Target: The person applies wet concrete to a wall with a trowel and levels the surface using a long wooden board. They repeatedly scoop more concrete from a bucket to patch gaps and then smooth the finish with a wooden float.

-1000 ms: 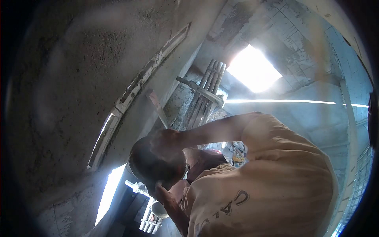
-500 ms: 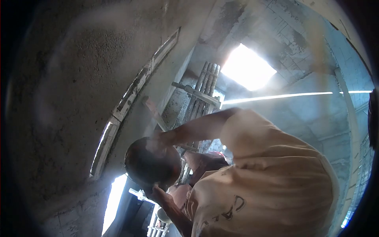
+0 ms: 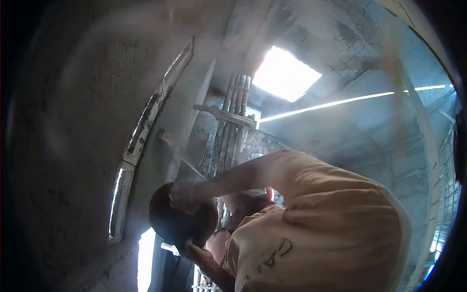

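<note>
Neither my left hand nor my right hand shows in the head view. Closest to the camera is another person in a tan shirt (image 3: 335,219), seen tilted on its side. This person's arms are bent, with one hand (image 3: 185,194) on the upper side of a dark rounded shape (image 3: 180,219) at the head. The person's other hand (image 3: 199,255) is against its lower side. Shadow and haze blur the detail there.
A rough grey wall (image 3: 82,146) fills the left, with a long narrow framed slot (image 3: 146,124). Several upright poles (image 3: 233,107) stand behind the person, crossed by a plank (image 3: 226,116). A bright opening (image 3: 286,73) lies above, and a curved pale beam (image 3: 430,160) at right.
The view has turned slightly, so poles and bright opening sit further left. The person's upper hand has moved further onto the dark rounded shape.
</note>
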`<state>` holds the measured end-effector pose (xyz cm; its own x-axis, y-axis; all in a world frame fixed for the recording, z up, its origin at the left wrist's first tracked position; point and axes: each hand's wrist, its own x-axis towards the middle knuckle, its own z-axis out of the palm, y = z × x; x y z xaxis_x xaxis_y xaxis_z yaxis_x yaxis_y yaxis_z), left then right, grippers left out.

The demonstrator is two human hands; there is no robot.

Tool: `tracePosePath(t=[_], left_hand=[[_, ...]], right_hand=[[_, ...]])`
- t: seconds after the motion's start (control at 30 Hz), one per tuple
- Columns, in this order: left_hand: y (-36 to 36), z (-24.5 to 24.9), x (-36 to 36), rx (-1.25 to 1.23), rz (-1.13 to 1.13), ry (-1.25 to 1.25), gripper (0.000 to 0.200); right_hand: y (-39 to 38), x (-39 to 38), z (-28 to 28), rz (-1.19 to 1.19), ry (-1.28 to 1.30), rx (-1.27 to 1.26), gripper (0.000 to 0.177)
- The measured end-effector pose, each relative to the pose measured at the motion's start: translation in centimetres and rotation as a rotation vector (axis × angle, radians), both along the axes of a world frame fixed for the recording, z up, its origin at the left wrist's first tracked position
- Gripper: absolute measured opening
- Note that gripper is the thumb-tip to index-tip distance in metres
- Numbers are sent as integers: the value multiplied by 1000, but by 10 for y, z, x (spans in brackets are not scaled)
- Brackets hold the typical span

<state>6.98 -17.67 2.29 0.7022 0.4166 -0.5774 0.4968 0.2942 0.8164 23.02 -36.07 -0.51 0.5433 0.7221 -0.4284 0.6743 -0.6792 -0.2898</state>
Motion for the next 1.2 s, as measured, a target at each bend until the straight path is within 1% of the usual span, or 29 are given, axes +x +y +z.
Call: tracePosePath(t=[0.07,0.17,0.2,0.23,0.27,0.3,0.4,0.43,0.47,0.5,0.53,0.57,0.67,0.7,0.73,0.8,0.83,0.9,0.97,1.03,1.1,1.13,1.17,1.2], left_hand=[[-1,-2,0,-1,-2,-13,50],[-2,-2,-4,-1,-13,-8,49],[-2,-2,-5,1,-17,-6,49],[-3,-2,-6,-1,-20,-9,48],[-4,-4,-7,2,-21,-12,48],[-4,-5,-8,2,-28,-12,48],[-2,-10,-7,11,-29,-27,47],[0,-12,-8,10,-28,-31,46],[3,-14,-8,17,-40,-42,46],[7,-17,-11,34,-41,-49,46],[10,-23,-14,61,-52,-62,45],[13,-30,-18,97,-67,-67,45],[15,-36,-27,172,-51,-68,44],[14,-30,-22,177,-21,-77,44],[11,-8,-12,81,47,-72,51],[14,-21,-17,81,132,-32,55],[15,-21,-12,75,170,-40,57],[18,-7,-11,118,135,-47,58],[19,2,-8,135,93,-11,60],[21,5,-9,128,72,55,64],[19,37,-4,148,111,52,60],[16,33,-7,137,121,78,59],[14,29,-8,126,131,92,58],[10,28,-7,249,74,81,55]], right_hand=[[3,-11,7,40,-35,-11,24],[-7,-7,61,49,-129,23,24],[-11,-4,76,52,-224,8,25],[-13,-2,78,68,-389,-46,25],[-15,1,73,94,-636,-162,26],[-12,0,57,114,-1038,-380,27],[-13,2,-32,88,-2194,-945,21],[-16,-3,-18,174,-1970,-798,20],[-22,-10,-5,259,-1259,-434,20],[-24,-10,16,183,-424,-86,20],[-24,-7,20,145,-248,-39,20],[-23,-6,15,132,-138,-24,20],[-16,-20,-13,169,-17,-13,21],[-13,-23,-8,179,26,-11,22],[-12,-17,6,181,123,-27,22],[-7,8,42,161,359,-75,24],[-3,7,45,128,138,22,25],[-1,-3,56,54,-306,231,27],[-3,-7,-6,140,-248,99,27],[23,-22,27,255,-83,-62,28],[28,-5,72,101,-6,-55,28],[26,-1,83,17,41,-60,29],[27,2,83,35,-2,-41,30],[27,8,82,47,-53,-18,31]])
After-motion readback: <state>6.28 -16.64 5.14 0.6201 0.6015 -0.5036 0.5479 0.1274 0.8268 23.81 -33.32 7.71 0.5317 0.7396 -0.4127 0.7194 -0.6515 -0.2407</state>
